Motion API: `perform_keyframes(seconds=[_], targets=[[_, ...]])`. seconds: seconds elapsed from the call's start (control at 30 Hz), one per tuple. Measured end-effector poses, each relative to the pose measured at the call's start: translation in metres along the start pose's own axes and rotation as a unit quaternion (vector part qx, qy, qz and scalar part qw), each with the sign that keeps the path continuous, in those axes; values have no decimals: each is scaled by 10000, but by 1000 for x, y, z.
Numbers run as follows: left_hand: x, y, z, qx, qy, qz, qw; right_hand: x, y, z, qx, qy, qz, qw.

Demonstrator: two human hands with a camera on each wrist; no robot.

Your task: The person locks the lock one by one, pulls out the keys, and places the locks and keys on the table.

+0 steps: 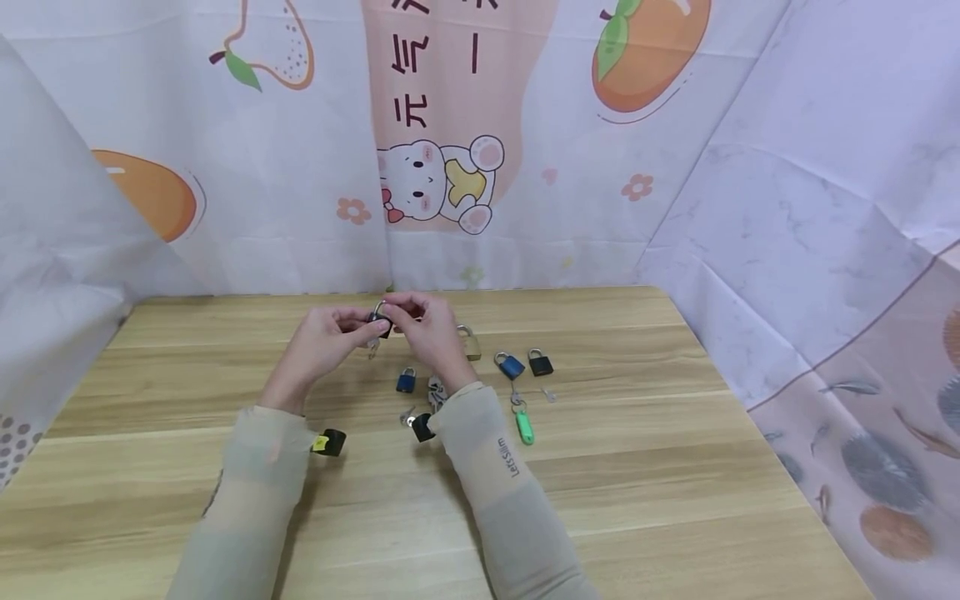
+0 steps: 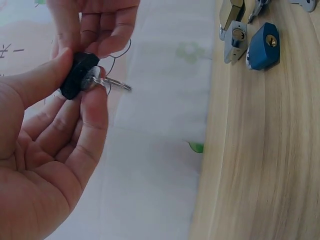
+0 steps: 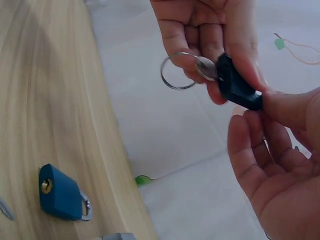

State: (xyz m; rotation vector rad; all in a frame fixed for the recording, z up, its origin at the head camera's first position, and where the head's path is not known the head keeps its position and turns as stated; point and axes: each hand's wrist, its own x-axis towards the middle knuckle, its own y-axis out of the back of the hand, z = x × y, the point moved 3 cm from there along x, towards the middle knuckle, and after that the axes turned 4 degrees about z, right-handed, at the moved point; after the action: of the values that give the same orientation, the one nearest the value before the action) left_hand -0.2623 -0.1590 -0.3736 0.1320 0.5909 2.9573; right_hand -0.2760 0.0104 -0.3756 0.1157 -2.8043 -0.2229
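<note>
Both hands meet above the far part of the table around a small black padlock [image 1: 383,324] with a silver shackle. My left hand [image 1: 318,340] pinches the lock's dark body between thumb and fingers. At the shackle end, my right hand [image 1: 432,330] has thumb and fingertips closed on the lock, seen also in the right wrist view [image 3: 282,155]. A key [image 2: 95,77] sits at the bottom of the lock, and a thin metal ring [image 3: 166,82] hangs from it. In the left wrist view another key [image 2: 119,84] dangles beside the left fingers.
On the wooden table lie a brass padlock [image 1: 472,346], blue padlocks [image 1: 406,381] [image 1: 511,366], and another black padlock [image 1: 540,363]. A green key tag [image 1: 524,427] and a loose key [image 1: 550,395] lie to the right. A key bunch [image 1: 436,392] is near the right wrist. Behind hangs a printed curtain [image 1: 300,183].
</note>
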Motion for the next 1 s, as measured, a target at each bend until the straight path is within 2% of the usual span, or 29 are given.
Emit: perform_keyframes(seconds=[0.13, 0.37, 0.47, 0.6, 0.7, 1.0], targets=[[3, -6, 3, -138, -150, -176, 9996, 0, 8, -1, 205, -110, 102, 9997], [0, -10, 2, 141, -316, -591, 9977, 1, 17, -1, 186, -22, -262, 9995], [-2, -8, 1, 36, -202, -516, 9985, 1, 18, -2, 321, -37, -394, 9987], [-5, -4, 1, -311, 87, -187, 9993, 1, 17, -1, 556, -141, -573, 9967], [-5, 0, 3, -513, 141, -10, 9986, 1, 16, -1, 640, -269, -689, 9952], [-3, 1, 5, -474, -28, -118, 9988, 2, 14, 3, 508, -441, -969, 9930]])
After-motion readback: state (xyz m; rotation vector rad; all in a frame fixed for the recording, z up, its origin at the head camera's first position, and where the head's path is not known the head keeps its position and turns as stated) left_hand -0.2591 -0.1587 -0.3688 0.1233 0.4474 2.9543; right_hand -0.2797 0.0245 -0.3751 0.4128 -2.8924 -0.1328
